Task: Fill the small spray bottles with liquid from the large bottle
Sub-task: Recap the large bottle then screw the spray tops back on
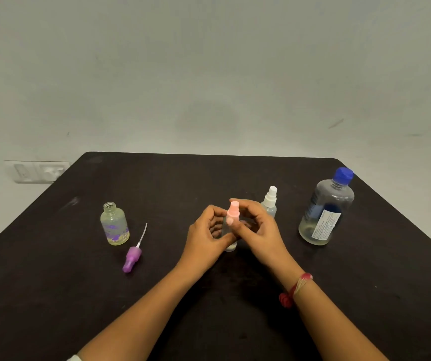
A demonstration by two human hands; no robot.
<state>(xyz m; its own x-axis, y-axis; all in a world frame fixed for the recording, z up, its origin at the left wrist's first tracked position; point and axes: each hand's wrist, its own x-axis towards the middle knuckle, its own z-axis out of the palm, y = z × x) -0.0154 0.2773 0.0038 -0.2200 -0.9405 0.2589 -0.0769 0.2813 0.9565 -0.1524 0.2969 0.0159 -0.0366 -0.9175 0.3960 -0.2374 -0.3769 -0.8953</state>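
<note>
At the middle of the black table (209,175), the pink-capped spray bottle (229,226) stood upright, the left hand (206,237) curled round its clear body and the right hand (259,227) pinching its pink head. The large bottle (326,209), blue cap on, stood near the right edge, 1 white-capped spray bottle (270,201) between it and the hands. Leftward stood 1 uncapped small bottle (114,225), a purple spray head (132,257) lying just beside it

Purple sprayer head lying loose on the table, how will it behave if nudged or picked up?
Probably very light: the purple sprayer head is small plastic. It lies on its side on the table, so a nudge may roll it. Its thin dip tube looks flexible and would likely bend if grabbed there.
</note>
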